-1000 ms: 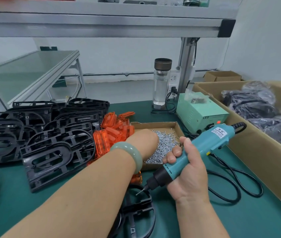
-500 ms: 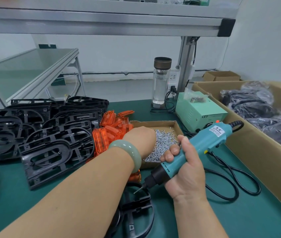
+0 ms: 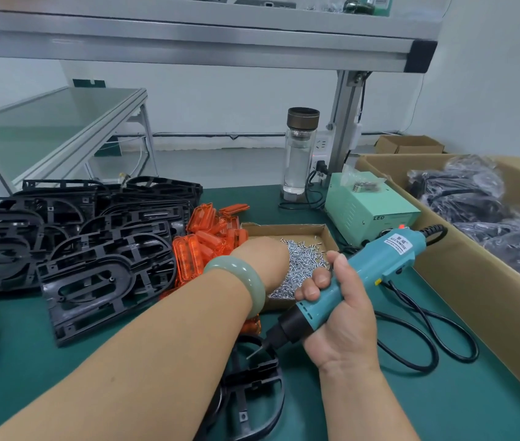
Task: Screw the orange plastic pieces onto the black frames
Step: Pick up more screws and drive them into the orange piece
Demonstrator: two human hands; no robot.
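My right hand (image 3: 343,316) grips a teal electric screwdriver (image 3: 363,281), its bit pointing down-left just above a black frame (image 3: 252,389) lying on the green mat in front of me. My left hand (image 3: 263,259) reaches into a shallow cardboard tray (image 3: 284,229) of small silver screws (image 3: 303,265); its fingers are hidden behind the wrist, which wears a pale green bangle. A heap of orange plastic pieces (image 3: 207,237) lies left of the tray, and one orange piece (image 3: 252,324) shows under my left forearm. A stack of black frames (image 3: 93,249) fills the left.
A mint-green power unit (image 3: 366,208) and a glass bottle (image 3: 300,154) stand behind the tray. The screwdriver's black cable (image 3: 427,338) loops on the mat to the right. A large cardboard box (image 3: 474,281) of bagged black parts lines the right side. A metal shelf runs overhead.
My left hand has stayed in the screw tray with only small shifts. The right hand and screwdriver barely moved; the view has shifted slightly.
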